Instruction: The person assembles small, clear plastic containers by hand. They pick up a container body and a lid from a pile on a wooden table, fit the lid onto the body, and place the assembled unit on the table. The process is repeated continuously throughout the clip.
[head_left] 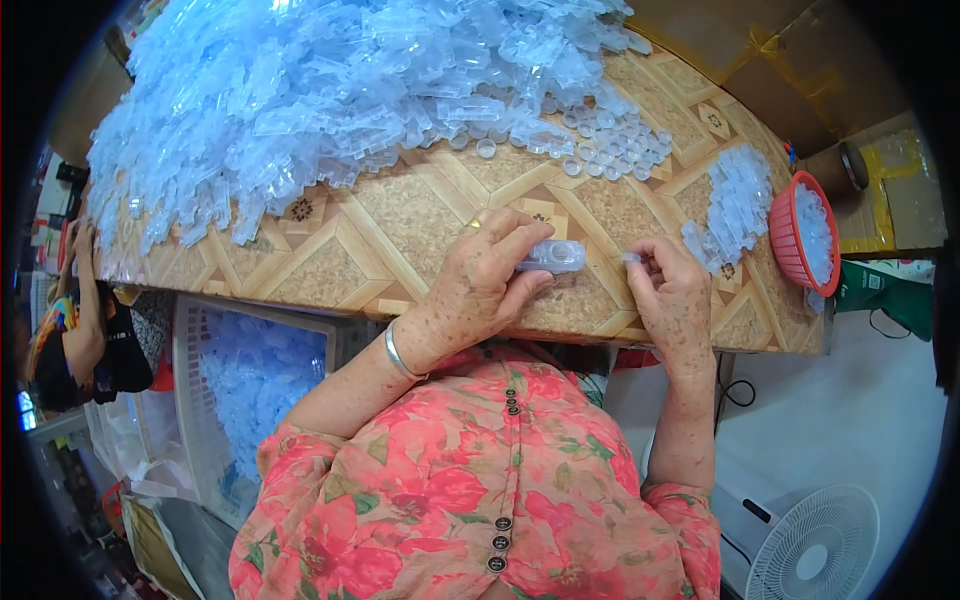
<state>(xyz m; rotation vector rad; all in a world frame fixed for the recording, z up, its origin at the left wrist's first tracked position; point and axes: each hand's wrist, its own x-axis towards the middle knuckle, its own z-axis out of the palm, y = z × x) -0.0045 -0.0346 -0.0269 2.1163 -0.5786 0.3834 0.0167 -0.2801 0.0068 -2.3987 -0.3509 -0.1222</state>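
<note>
My left hand (480,285) grips a small clear plastic case (553,257) between thumb and fingers, just above the patterned table (400,225). A ring sits on one finger and a silver bangle on the wrist. My right hand (668,295) pinches a tiny clear plastic cap (632,258) at its fingertips, a short gap to the right of the case. Both hands hover near the table's front edge.
A large heap of clear plastic parts (300,90) covers the far table. Loose round caps (610,145) and a smaller pile (735,205) lie to the right, beside a red basket (790,240). A white crate (215,400) of parts stands lower left, a fan (810,550) lower right. Another person (80,330) sits at the left.
</note>
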